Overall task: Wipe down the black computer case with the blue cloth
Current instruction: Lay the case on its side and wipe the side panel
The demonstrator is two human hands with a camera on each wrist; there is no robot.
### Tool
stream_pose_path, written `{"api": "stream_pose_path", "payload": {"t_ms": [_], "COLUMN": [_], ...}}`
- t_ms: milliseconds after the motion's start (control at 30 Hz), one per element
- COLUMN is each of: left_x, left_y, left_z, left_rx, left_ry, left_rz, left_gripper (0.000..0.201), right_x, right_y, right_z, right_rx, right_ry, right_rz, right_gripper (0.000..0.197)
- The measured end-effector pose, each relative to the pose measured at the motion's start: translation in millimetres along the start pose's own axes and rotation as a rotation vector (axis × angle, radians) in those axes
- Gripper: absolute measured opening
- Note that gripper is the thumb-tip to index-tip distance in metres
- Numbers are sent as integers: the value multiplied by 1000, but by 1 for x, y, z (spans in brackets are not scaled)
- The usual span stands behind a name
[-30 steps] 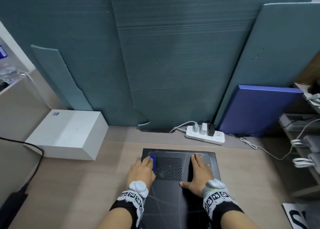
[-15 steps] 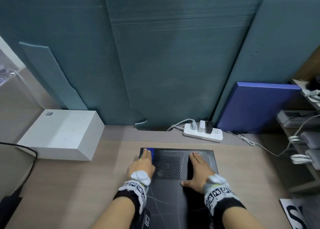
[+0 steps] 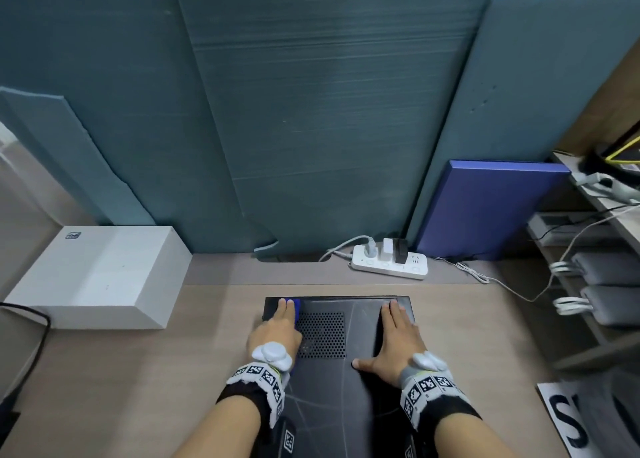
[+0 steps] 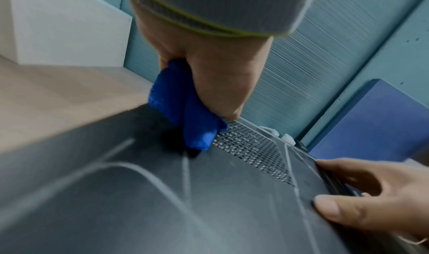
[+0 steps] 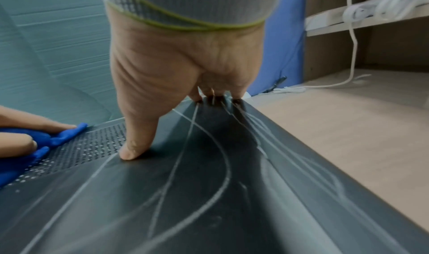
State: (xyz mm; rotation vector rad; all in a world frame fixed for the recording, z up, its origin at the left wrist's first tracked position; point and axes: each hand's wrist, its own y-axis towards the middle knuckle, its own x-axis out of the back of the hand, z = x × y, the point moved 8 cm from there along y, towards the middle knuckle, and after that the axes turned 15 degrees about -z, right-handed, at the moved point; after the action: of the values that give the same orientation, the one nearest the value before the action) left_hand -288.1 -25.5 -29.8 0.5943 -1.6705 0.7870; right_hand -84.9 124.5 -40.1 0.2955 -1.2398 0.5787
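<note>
Pushed farther forward since a second ago, the left hand [image 3: 277, 331] now reaches the far left corner of the flat black metal computer case [image 3: 332, 385], which lies on the pale wood-grain counter [image 3: 138, 371]. Its grip presses the bunched blue cloth [image 4: 185, 111] against the panel. The right hand [image 3: 398, 346] lies flat, fingers spread, along the case's right edge.

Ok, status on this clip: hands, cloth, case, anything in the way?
Left hand presses blue cloth at far-left corner of black computer case. Right hand flat, bracing it. Chalky streaks remain. Nothing blocking.
</note>
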Motion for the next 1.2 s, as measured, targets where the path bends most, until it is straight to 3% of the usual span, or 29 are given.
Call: {"api": "stream_pose_path", "payload": {"t_ms": [100,233,333,467,700,900,1100,1200], "left_x": [1,-12,-8,-4,-23,-17,-31,-20], "left_y": [-2,-5,2,6,-7,10,-12,10], "left_z": [-29,-73,-59,-54,-114,-102,-137,-122], "left_rx": [-60,-282,-211,-99,-422,-295,-583,-424], "left_ry": [8,45,68,36,118,95,152,123], "left_rz": [-18,25,31,39,73,26,83,22], "left_gripper": [69,71,70,68,71,68,71,70], "right_x": [-5,-7,3,10,5,-5,0,5], "right_y": [1,2,3,-6,-8,-9,-11,-13], "right_z": [-5,-7,-15,-42,-47,-52,-50,-50], "right_rx": [6,16,16,-134,-109,-168,-140,-133], "right_ry": [0,36,45,67,40,82,74,80], "right_rz": [18,33,27,-1,10,45,40,33], "right_gripper": [148,147,143,147,142,148,141,138]}}
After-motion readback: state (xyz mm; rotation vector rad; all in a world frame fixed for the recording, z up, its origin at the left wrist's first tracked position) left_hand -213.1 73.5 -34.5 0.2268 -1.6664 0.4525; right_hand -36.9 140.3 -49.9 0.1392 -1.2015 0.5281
